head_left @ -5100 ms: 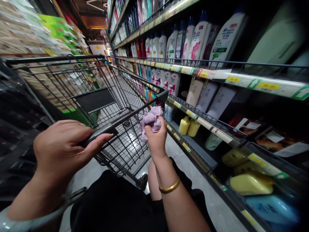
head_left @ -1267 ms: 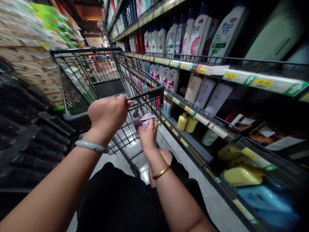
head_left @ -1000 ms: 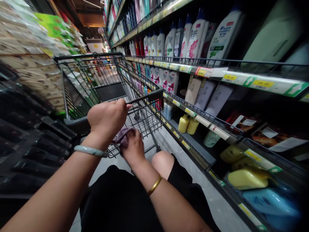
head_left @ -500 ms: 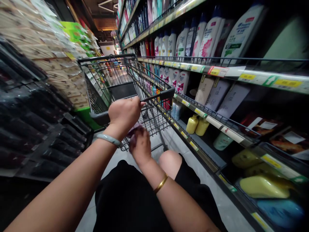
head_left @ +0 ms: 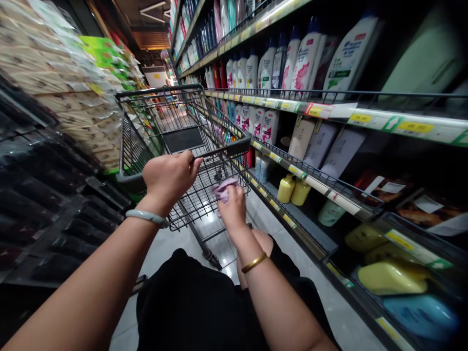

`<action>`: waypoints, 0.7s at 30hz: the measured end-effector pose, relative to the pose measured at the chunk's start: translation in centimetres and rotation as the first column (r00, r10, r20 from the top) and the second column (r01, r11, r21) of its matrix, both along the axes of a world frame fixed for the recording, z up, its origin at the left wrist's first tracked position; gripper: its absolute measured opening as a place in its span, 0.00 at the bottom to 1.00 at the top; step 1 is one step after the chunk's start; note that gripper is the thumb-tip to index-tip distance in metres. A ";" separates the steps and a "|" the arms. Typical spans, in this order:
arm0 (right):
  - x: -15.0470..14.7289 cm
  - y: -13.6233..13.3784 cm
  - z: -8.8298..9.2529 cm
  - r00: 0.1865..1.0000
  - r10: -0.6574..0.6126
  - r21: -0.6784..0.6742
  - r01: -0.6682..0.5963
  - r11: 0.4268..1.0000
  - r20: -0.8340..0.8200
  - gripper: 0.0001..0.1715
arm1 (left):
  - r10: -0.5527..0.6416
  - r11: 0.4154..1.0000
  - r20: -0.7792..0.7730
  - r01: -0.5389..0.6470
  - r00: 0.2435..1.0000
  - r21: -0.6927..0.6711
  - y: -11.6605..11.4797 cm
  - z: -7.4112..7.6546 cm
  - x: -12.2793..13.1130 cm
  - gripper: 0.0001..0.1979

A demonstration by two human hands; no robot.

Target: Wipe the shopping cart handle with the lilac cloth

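Head view: left hand (head_left: 170,176) grips wire cart (head_left: 237,145); right hand (head_left: 234,208) clutches cloth (head_left: 225,187); shelf (head_left: 314,230) holds yellow bottles (head_left: 285,189).

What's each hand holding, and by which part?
The left hand grips the shopping cart by its handle. The right hand holds a bunched purple cloth, though by which part is unclear.

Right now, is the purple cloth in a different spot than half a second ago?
Yes. The purple cloth has moved right, closer in the view to the yellow bottles on the low shelf.
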State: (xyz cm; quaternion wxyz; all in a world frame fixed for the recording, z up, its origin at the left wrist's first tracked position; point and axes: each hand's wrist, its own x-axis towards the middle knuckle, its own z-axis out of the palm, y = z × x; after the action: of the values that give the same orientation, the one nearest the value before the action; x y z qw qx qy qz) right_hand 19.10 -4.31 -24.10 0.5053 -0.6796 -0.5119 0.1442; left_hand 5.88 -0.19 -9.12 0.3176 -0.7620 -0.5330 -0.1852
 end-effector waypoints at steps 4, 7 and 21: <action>-2.2 -0.5 -0.2 0.980 0.171 -0.002 -0.172 0.985 0.100 0.25 | 0.009 1.000 0.013 -0.009 1.000 -0.009 -0.1 0.2 -0.2 0.32; -0.2 0.4 -0.2 0.995 0.094 0.005 -0.094 0.996 -0.015 0.21 | 0.025 1.000 0.010 -0.025 1.000 -0.018 -0.2 0.4 -0.3 0.32; 2.0 1.0 -1.0 0.992 0.084 0.097 -0.075 0.992 -0.089 0.22 | 0.104 0.994 -0.058 -0.106 0.993 -0.035 -0.2 0.8 -2.4 0.36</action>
State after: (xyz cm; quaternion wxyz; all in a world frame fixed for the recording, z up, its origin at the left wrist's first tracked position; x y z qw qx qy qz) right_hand 21.07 -3.29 -25.14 0.5536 -0.6268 -0.5208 0.1717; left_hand 3.50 -0.40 -8.37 0.3273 -0.7437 -0.5668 -0.1364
